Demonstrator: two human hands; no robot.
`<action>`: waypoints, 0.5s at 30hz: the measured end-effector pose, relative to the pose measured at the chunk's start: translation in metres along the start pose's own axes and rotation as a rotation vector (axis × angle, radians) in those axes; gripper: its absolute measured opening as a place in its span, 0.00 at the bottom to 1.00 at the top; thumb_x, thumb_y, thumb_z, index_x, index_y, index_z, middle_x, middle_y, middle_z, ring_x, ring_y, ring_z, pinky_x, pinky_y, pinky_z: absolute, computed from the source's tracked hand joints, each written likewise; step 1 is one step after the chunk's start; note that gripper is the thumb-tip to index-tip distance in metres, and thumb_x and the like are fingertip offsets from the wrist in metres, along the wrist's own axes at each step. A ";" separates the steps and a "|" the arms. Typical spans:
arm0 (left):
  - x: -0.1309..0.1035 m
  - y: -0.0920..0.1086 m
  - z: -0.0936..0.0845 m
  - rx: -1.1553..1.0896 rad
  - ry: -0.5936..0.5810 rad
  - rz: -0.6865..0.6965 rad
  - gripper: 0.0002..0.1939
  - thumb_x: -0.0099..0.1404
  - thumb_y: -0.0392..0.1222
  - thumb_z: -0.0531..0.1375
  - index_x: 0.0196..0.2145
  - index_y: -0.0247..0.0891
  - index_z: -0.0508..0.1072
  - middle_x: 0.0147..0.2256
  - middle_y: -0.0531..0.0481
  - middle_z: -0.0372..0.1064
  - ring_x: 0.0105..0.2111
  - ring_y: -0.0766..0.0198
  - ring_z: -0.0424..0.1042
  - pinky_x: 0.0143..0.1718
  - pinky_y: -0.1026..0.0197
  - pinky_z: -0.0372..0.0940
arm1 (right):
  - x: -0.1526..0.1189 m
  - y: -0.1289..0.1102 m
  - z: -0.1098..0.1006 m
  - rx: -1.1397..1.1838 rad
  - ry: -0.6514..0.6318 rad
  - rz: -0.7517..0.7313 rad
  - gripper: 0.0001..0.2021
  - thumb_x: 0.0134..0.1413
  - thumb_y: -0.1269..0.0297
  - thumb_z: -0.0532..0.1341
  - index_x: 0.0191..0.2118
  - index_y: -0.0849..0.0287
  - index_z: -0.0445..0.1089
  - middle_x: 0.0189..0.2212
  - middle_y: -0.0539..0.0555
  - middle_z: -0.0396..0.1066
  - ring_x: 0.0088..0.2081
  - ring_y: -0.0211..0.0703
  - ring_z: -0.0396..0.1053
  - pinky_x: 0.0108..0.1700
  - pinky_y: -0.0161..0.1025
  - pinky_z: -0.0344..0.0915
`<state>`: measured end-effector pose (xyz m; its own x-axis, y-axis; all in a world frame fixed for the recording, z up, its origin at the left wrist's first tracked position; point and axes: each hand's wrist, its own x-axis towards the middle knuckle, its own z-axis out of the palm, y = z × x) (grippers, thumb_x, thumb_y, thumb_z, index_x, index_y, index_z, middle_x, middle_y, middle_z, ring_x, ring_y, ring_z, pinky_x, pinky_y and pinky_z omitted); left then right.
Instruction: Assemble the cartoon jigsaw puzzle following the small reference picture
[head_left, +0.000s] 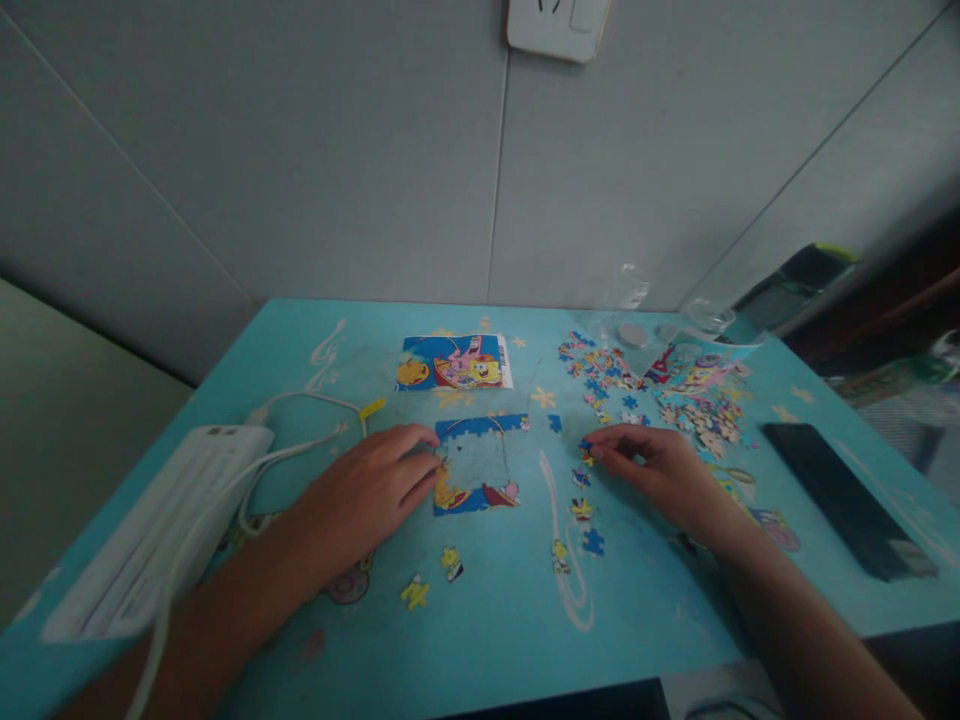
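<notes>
My right hand pinches a small blue and yellow puzzle piece between thumb and fingertips, just above the table. My left hand lies palm down, fingers stretched out at the left side of a partly joined jigsaw puzzle. The joined pieces form a top, left and bottom border around bare tabletop. A cartoon picture card lies behind it. Loose pieces run in a column below my right fingertips, among them a blue piece. Two yellow pieces, one a plain yellow piece, lie nearer me.
A heap of loose pieces spreads at the back right, beside a printed pouch. A dark flat case lies on the right. At left is a white power strip with a cable. A bottle stands behind.
</notes>
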<state>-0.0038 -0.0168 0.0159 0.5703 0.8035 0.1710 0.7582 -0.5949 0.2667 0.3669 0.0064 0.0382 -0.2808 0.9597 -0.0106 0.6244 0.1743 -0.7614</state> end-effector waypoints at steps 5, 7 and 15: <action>0.001 0.004 -0.002 0.012 0.003 0.002 0.12 0.75 0.40 0.53 0.47 0.40 0.76 0.51 0.46 0.69 0.48 0.57 0.72 0.54 0.49 0.70 | 0.001 0.003 0.001 -0.012 -0.018 0.005 0.12 0.62 0.55 0.63 0.44 0.54 0.79 0.33 0.52 0.79 0.31 0.42 0.72 0.32 0.38 0.67; 0.002 0.004 -0.001 0.017 0.013 0.011 0.11 0.75 0.39 0.53 0.48 0.41 0.75 0.50 0.46 0.69 0.48 0.57 0.72 0.53 0.48 0.70 | 0.001 0.004 0.001 -0.017 -0.019 0.005 0.12 0.62 0.55 0.62 0.44 0.55 0.79 0.33 0.52 0.79 0.31 0.41 0.72 0.32 0.37 0.67; 0.002 0.001 0.002 0.051 0.031 0.037 0.12 0.75 0.40 0.55 0.52 0.40 0.73 0.49 0.45 0.70 0.47 0.55 0.72 0.51 0.47 0.71 | 0.002 0.003 0.002 -0.033 -0.017 0.013 0.13 0.62 0.55 0.63 0.43 0.56 0.79 0.31 0.51 0.78 0.30 0.40 0.71 0.32 0.36 0.67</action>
<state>-0.0013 -0.0164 0.0151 0.5884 0.7809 0.2096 0.7525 -0.6238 0.2114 0.3669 0.0080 0.0350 -0.2846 0.9581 -0.0317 0.6518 0.1691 -0.7393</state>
